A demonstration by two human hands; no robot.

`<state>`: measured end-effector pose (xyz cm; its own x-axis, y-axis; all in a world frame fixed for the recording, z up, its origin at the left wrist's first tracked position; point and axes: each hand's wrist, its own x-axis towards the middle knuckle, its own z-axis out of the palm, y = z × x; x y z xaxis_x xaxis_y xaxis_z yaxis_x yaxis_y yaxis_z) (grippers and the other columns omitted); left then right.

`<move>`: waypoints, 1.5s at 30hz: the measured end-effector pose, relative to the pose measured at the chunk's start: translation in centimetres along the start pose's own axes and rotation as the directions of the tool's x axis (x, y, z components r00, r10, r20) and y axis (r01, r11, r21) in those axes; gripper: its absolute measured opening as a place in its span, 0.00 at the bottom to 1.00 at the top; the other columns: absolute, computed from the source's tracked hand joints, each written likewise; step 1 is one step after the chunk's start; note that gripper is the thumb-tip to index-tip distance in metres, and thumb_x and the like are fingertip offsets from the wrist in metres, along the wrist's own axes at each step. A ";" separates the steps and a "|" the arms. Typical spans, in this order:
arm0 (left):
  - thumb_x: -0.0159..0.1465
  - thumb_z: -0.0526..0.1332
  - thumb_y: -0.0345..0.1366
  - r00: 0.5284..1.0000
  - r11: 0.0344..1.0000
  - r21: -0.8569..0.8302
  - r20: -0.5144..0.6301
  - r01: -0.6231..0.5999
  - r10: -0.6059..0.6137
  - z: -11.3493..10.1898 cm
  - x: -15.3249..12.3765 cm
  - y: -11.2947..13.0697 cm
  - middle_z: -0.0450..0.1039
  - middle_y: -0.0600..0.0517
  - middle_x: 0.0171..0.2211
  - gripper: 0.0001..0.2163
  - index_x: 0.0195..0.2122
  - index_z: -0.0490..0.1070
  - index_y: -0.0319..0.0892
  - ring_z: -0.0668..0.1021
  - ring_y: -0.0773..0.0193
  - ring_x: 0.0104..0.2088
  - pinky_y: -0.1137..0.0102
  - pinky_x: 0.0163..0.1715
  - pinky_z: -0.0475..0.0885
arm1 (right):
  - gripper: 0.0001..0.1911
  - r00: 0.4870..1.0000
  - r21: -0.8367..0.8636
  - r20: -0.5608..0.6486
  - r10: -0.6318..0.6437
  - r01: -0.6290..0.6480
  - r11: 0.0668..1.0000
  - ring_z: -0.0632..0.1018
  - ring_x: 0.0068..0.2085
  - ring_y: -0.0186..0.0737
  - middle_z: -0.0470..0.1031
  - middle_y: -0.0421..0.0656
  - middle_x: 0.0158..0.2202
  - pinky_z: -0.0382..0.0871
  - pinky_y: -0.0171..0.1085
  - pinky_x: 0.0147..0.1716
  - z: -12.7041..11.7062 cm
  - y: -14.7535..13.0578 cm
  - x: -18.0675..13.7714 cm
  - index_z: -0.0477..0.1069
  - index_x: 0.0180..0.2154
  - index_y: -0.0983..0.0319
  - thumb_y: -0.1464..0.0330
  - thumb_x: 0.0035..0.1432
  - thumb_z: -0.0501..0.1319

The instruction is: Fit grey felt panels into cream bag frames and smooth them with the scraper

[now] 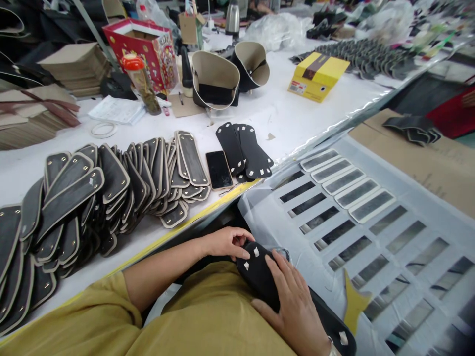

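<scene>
A long black panel (260, 277) with rounded ends and small white patches lies slanted across my lap. Its upper end is between the bent fingers and thumb of my left hand (228, 243); whether something small is also pinched there I cannot make out. My right hand (289, 301) lies across the panel's middle, thumb on the near side and fingers over the far side, hiding that stretch. Similar black panels (247, 148) with white patches lie on the table beside a dark phone (218, 169).
Left, a long heap of beige-edged black panels (122, 183) with metal studs covers the table. A slotted white plastic crate (293, 232) to my right carries several edged pieces (358, 194). Farther back stand a yellow box (315, 74), a red carton (144, 54) and a red-lidded bottle (143, 86).
</scene>
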<state>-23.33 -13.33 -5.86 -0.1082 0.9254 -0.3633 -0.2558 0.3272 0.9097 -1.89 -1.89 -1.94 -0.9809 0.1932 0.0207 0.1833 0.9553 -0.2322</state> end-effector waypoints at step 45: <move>0.60 0.58 0.38 0.987 0.935 0.334 -0.059 -0.120 0.147 1.6 1.2 0.9 0.70 0.49 0.43 0.12 0.42 0.72 0.41 0.72 0.62 0.43 0.70 0.42 0.67 | 0.07 0.905 0.383 0.018 0.426 -0.400 0.833 0.68 0.46 0.45 0.67 0.50 0.42 0.63 0.48 0.47 -1.7 2.5 -0.5 0.58 0.28 0.60 0.71 0.59 0.53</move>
<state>-22.19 -11.59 -5.16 -0.2009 0.9506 -0.2365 0.0945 0.2591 0.9612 -0.78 0.80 -0.89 -0.8104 0.5778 -0.0973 0.5200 0.6327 -0.5738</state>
